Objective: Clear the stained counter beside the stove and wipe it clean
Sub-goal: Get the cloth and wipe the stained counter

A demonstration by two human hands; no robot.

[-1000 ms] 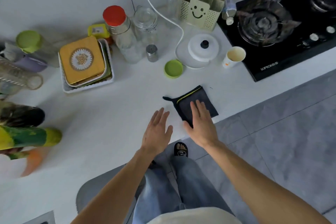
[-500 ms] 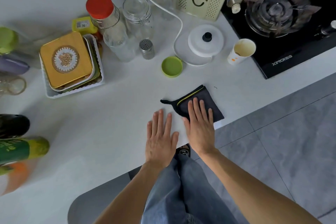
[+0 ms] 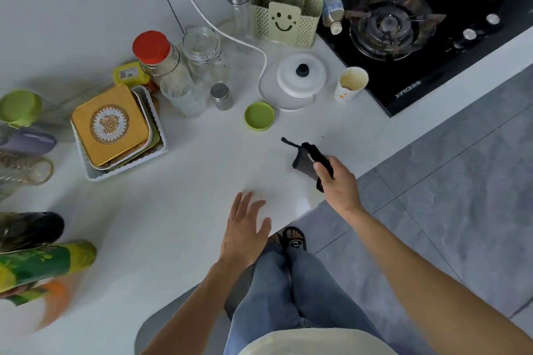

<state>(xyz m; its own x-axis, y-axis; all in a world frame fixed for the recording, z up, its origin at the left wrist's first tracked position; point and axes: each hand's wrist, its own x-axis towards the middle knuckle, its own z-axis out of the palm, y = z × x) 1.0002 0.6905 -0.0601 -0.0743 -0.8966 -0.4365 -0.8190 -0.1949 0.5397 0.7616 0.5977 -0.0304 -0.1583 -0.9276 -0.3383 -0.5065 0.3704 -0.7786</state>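
My right hand (image 3: 339,186) grips a dark folded cloth (image 3: 305,160) and holds it bunched just above the white counter (image 3: 184,210), near the front edge. A loop of the cloth sticks out to the upper left. My left hand (image 3: 245,228) lies flat with straight fingers over the counter's front edge, to the left of the cloth. The black gas stove (image 3: 418,29) is set into the counter at the upper right.
A paper cup (image 3: 350,83), a white lid on a plate (image 3: 300,78) and a green lid (image 3: 259,117) stand between cloth and stove. Jars (image 3: 161,63), a shaker (image 3: 221,96), a gold tin in a white tray (image 3: 111,127) and a cutlery holder (image 3: 287,16) crowd the back. Bottles (image 3: 37,262) line the left.
The cloth lay flat under my right palm; now my right hand has closed round it and lifted it, bunched. My left hand has stayed flat near the edge.
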